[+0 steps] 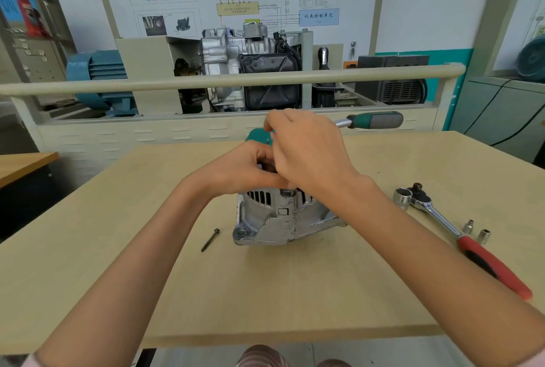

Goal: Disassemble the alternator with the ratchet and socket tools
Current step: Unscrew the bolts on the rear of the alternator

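Silver alternator (280, 219) sits mid-table (265, 293), both hands on top of it. Left hand (244, 169) curls round its upper part; right hand (306, 148) holds a green-handled ratchet (373, 120), exact finger grip hidden. Loose bolt (210, 239) lies left of the alternator; red-handled ratchet (460, 234) and two small sockets (476, 231) right. Risk: socket slips if the alternator rocks under torque.

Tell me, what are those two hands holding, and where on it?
Both grip the top of the silver cast-metal alternator: the left hand curls round its upper edge, the right hand covers the top. What the right fingers pinch is hidden.
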`<state>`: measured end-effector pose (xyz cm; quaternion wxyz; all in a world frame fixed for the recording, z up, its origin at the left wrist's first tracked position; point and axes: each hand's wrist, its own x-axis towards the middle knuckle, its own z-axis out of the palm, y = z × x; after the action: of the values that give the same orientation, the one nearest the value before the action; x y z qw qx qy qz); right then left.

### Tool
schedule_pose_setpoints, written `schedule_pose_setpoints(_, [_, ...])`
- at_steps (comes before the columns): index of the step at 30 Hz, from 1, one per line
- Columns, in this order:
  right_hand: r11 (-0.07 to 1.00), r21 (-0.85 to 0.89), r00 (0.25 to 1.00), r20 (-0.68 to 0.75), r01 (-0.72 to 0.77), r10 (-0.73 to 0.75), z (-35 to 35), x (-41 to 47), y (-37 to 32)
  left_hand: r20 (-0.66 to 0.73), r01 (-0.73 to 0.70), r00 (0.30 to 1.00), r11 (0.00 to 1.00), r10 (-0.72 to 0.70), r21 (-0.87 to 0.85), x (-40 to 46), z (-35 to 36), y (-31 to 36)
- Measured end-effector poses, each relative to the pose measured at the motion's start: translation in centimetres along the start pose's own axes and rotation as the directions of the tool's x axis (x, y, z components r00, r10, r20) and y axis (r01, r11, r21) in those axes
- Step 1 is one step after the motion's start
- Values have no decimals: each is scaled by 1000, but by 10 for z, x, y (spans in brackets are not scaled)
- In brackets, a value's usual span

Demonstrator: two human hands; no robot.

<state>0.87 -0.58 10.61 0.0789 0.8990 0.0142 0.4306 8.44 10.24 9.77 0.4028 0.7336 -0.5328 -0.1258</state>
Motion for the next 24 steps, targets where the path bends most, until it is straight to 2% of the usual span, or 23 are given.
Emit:
schedule_pose_setpoints(3, [978, 205, 999, -27, 42, -37, -1, 0, 4, -13, 4, 1000, 1000, -4, 11, -1, -1, -1])
schedule_pose_setpoints(7, [817, 575, 999, 31, -32, 18, -3, 3, 7, -9, 22, 1000, 999, -23, -36, -1, -3, -1])
schedule_pose_setpoints(9, [727, 685, 999, 26, -49, 43, -2, 3, 7, 20, 4, 1000, 997, -3, -77, -2, -2, 1])
schedule_pose_setpoints(11, [696, 716, 997, 14, -61, 73, -3, 2, 7, 22, 0, 1000, 996, 2, -88, -3, -1, 1])
schedule_pose_setpoints(13, [780, 624, 997, -28, -42, 76, -3, 0, 5, -39, 4, 999, 998, -6, -55, -1, -1, 0])
schedule_pose_setpoints(14, [864, 501, 996, -41, -47, 78, -2, -1, 2, -75, 9, 997, 1000, -11, -30, 0, -2, -1])
schedule_pose_setpoints(15, [946, 313, 994, -38, -86, 103, -1, -2, -3, -104, 15, 994, 1000, -17, -14, 1, -2, -2])
schedule_pose_setpoints(16, [983, 97, 987, -29, -153, 157, 1, -3, -9, -127, 16, 992, 1000, -16, 2, 2, -1, -4])
schedule_pose_setpoints(17, [971, -76, 974, -19, -227, 226, 2, -2, -15, -139, 24, 990, 1000, -22, 12, 3, 0, -5])
schedule_pose_setpoints(18, [946, -170, 960, -4, -277, 281, 2, -2, -21, -140, 39, 990, 999, -35, 27, 3, 0, -5])
schedule_pose_setpoints(21, [952, -172, 967, -7, -252, 255, 2, 1, -25, -129, 57, 990, 996, -48, 66, 2, 0, -4])
schedule_pose_setpoints(24, [983, 62, 982, -66, -172, 176, 1, 3, -16, -79, -1, 997, 1000, 2, 13, 1, -2, -1])
